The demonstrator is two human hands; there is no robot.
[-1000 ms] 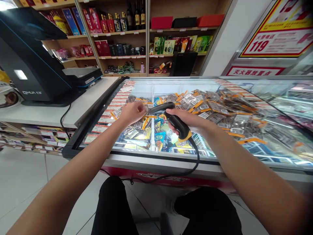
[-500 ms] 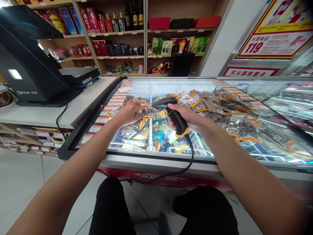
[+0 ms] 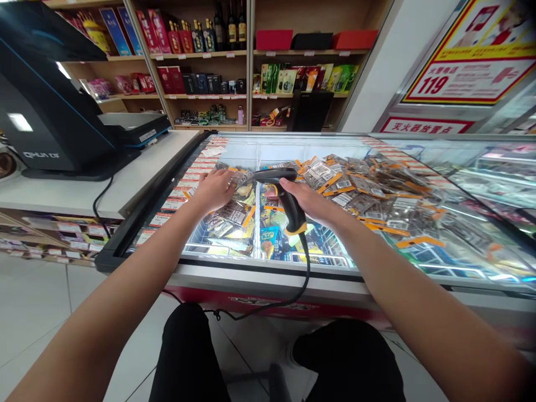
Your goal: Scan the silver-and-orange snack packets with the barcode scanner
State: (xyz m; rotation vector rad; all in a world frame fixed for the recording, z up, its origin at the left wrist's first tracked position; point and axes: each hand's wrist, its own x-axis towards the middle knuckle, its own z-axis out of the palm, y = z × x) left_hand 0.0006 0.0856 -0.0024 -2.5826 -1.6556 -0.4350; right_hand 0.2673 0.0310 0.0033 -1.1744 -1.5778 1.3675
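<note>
My right hand [image 3: 304,201] is wrapped around the grip of a black and yellow handheld barcode scanner [image 3: 292,207]. Its head points left, above the glass-topped display case, and its cable hangs down. To the left, my left hand [image 3: 215,190] has its fingers curled at a clear plastic packet [image 3: 243,178] with an orange edge; the fingertips are partly hidden. Beneath that hand, packets [image 3: 232,213] lie in the left section of the case. A large heap of orange-edged clear packets [image 3: 368,187] spreads to the right of the scanner.
A dark weighing scale machine [image 3: 62,128] stands on the white counter [image 3: 138,184] at left. The case's black frame [image 3: 121,251] borders the packets. Behind are shelves with boxes and bottles [image 3: 209,36]. The scanner cable [image 3: 288,301] loops over the case's front.
My left hand has moved slightly left with the packet, away from the scanner head. The scanner in my right hand has shifted a little left and stands more upright.
</note>
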